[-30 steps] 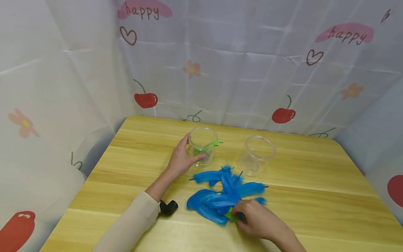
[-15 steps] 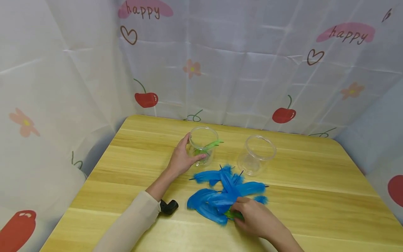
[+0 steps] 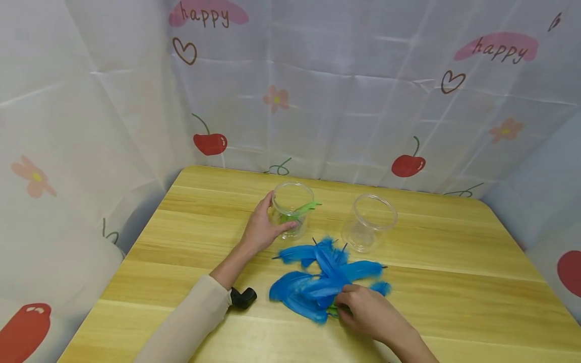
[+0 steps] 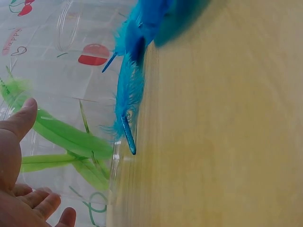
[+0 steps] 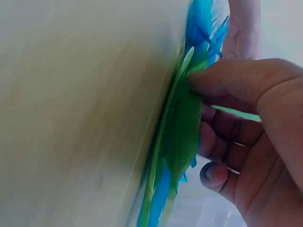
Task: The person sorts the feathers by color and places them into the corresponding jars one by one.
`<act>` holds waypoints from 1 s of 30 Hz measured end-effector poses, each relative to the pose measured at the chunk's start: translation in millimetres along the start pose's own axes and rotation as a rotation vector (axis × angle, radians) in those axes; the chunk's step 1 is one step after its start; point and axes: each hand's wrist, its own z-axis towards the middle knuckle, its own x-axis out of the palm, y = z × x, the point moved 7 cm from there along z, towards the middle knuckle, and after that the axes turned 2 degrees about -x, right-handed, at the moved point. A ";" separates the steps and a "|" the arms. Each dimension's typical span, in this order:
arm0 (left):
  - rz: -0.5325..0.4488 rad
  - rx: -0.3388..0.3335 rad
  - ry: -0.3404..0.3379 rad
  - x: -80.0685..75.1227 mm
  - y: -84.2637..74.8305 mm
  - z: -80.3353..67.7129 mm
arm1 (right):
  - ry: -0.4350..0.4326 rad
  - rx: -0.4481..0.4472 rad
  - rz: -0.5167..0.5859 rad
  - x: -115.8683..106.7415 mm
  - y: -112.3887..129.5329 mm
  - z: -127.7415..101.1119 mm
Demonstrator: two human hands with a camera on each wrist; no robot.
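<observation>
The left hand (image 4: 21, 189) lies against a clear jar (image 4: 61, 142), thumb along its wall and fingertips curled near its base. Green feathers (image 4: 66, 139) lie inside the jar. Just beside it, a blue feather (image 4: 129, 99) rests on the wooden table (image 4: 218, 132), its quill end touching the jar's wall.

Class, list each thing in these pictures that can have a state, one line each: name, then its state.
Left jar: upright, open, green feathers inside, held.
Right jar: upright, open, looks empty.
Blue feathers: loose pile on the table.
Green feather: on the table, pinched.
Left hand: holds the left jar.
Right hand: pinches the green feather.
</observation>
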 end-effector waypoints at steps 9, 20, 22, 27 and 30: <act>0.005 -0.006 0.008 -0.7 -0.3 -0.1 | -0.031 0.001 0.110 -15.1 -4.6 -4.9; 0.004 -0.011 0.014 0.3 -0.1 0.1 | -0.182 -0.131 0.184 -38.8 -1.1 -11.9; 0.005 -0.009 0.012 0.1 -0.6 0.2 | -0.195 -0.137 0.192 -42.2 -1.3 -13.2; 0.011 -0.007 0.012 0.0 -1.6 0.0 | -0.253 -0.159 0.224 -53.4 -0.3 -14.2; 0.008 -0.006 0.011 -0.4 -1.3 -0.5 | -0.300 -0.182 0.254 -59.8 0.2 -14.1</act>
